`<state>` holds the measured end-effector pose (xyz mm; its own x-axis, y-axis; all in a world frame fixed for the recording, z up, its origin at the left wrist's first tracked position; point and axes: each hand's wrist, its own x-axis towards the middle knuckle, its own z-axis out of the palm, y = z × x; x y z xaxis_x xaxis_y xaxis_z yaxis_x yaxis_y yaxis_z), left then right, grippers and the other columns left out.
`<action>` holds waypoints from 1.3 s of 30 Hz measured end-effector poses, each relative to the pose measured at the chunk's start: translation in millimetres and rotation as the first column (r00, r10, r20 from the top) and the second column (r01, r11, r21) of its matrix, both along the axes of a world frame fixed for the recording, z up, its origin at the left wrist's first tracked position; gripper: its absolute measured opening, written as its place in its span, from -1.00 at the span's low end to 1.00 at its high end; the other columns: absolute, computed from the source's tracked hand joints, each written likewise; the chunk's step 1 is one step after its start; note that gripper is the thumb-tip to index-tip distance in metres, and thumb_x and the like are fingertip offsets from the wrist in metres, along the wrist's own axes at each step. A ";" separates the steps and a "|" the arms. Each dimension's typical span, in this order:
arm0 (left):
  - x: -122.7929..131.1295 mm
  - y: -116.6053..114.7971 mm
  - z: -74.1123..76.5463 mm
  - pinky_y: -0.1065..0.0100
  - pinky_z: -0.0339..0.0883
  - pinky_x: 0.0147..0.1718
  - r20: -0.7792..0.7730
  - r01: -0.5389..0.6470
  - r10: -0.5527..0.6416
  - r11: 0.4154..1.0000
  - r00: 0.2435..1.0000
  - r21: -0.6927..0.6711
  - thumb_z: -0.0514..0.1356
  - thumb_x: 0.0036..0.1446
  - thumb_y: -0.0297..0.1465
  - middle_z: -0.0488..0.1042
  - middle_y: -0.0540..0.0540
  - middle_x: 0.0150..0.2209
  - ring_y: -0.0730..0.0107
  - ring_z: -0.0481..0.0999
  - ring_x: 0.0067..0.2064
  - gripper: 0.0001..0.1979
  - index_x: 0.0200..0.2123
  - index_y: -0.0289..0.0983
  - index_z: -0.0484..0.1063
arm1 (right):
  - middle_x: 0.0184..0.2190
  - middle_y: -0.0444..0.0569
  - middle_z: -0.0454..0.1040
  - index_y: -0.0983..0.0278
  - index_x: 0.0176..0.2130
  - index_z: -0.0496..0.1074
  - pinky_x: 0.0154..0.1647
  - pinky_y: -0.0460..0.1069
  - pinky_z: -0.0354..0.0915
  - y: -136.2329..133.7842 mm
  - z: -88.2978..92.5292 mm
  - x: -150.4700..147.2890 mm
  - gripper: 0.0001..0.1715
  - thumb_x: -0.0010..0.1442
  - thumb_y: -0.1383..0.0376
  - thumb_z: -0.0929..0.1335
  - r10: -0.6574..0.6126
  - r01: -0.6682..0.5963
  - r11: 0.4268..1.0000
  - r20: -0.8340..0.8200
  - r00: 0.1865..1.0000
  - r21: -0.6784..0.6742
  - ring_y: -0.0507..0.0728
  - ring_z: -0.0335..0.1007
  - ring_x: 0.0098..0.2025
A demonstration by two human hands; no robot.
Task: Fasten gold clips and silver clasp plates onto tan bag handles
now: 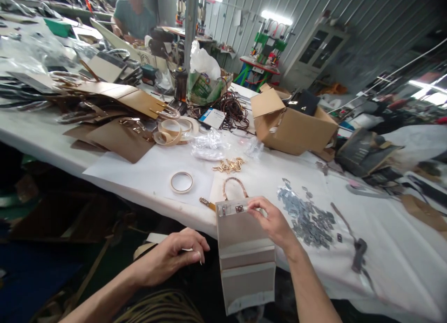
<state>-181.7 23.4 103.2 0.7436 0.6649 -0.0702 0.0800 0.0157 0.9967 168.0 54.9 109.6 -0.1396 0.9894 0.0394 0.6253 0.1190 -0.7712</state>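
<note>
An unfinished handbag piece (240,232) in pale grey-beige hangs over the table's front edge, its lower folds below the tabletop. At its top edge a curved handle (234,180) stands up, and a small metal plate (239,209) sits on a pale strip. My right hand (267,216) pinches the top edge near the right end of that strip. Left of the piece and apart from it, my left hand (185,250) hovers with fingers curled and thumb against the forefinger. A tiny whitish bit shows at its fingertips; I cannot make out what it is.
On the white table (157,192) lie a tape roll (181,182), gold-coloured hardware (229,165), many small grey metal plates (307,216) and a dark tool (359,254). Stacked bag panels (118,139) and a cardboard box (296,127) stand farther back. A person (136,20) sits beyond.
</note>
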 end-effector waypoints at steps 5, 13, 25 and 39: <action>4.2 -8.2 -0.4 0.18 0.32 0.16 0.115 -0.025 0.019 0.998 0.993 0.052 0.13 0.42 -0.15 0.61 -0.18 -0.14 0.19 0.48 0.09 -0.66 -0.22 -0.24 0.60 | 0.14 0.06 0.37 0.22 -0.28 0.54 0.37 0.18 0.16 22.4 0.8 -2.6 -0.79 0.31 0.16 0.40 0.189 -0.181 0.975 0.050 0.981 -0.130 0.21 0.29 0.29; -3.1 -9.6 -3.9 0.22 0.36 0.09 0.123 -0.090 0.082 0.994 0.989 0.055 0.13 0.41 -0.14 0.60 -0.19 -0.23 0.15 0.48 0.10 -0.63 -0.24 -0.26 0.61 | 0.12 0.06 0.40 0.24 -0.28 0.55 0.29 0.17 0.25 36.7 -11.3 -0.9 -0.78 0.31 0.15 0.40 0.261 -0.240 0.952 0.096 0.960 -0.189 0.20 0.36 0.20; -5.2 -5.1 -15.4 0.31 0.38 -0.07 0.140 -0.167 0.160 0.985 0.977 0.036 0.12 0.43 -0.17 0.58 -0.15 -0.26 0.31 0.52 -0.18 -0.63 -0.26 -0.28 0.59 | -0.01 0.00 0.46 0.22 -0.20 0.56 0.21 0.12 0.29 42.2 -25.9 1.0 -0.84 0.22 0.21 0.45 0.174 -0.174 0.972 -0.012 0.985 -0.156 0.17 0.42 0.06; 5.1 0.9 -32.4 0.53 0.14 -0.58 0.006 -0.229 0.231 0.970 0.973 -0.084 0.15 0.39 -0.11 0.49 -0.06 -0.42 0.60 0.29 -0.56 -0.62 -0.18 -0.31 0.59 | -0.12 -0.02 0.49 0.20 -0.21 0.61 0.11 0.09 0.31 43.7 -46.5 -6.3 -0.81 0.24 0.16 0.44 0.013 -0.027 0.995 -0.143 0.990 -0.094 0.16 0.43 -0.01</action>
